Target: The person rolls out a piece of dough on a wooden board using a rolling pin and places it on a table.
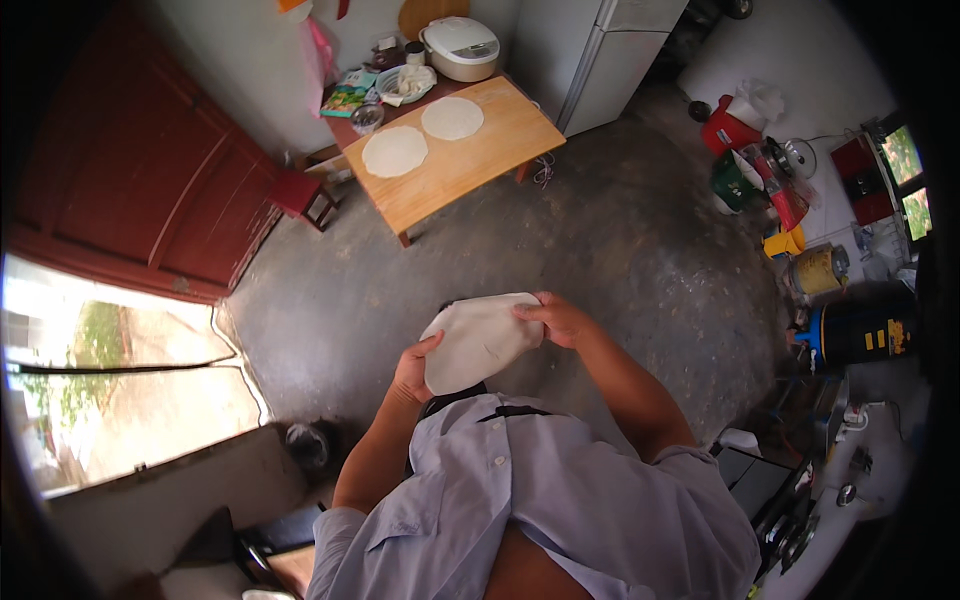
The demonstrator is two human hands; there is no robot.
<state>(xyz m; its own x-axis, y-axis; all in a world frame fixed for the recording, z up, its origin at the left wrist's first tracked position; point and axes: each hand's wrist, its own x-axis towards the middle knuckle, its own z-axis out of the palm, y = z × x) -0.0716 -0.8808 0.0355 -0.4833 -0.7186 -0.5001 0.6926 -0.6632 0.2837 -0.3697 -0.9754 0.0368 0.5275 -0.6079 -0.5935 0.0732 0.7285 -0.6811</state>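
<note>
A thin sheet of rolled dough (480, 341) hangs in front of my body, stretched between both hands, with a small crease near its lower right. My left hand (415, 366) grips its left edge, thumb on top. At the upper right edge, my right hand (559, 319) pinches it, thumb on top as well; the fingers beneath are partly hidden. Farther forward, two round flat dough sheets (395, 151) (452, 118) lie side by side on a wooden board (480, 165), away from both hands.
Behind the board are a rice cooker (461, 49), a basket with cloth (406, 82) and a glass bowl (367, 118). A red stool (300, 196) stands left, a refrigerator (619, 67) beyond. Buckets and a blue-black drum (862, 334) line the right side; an open doorway (135, 375) is left.
</note>
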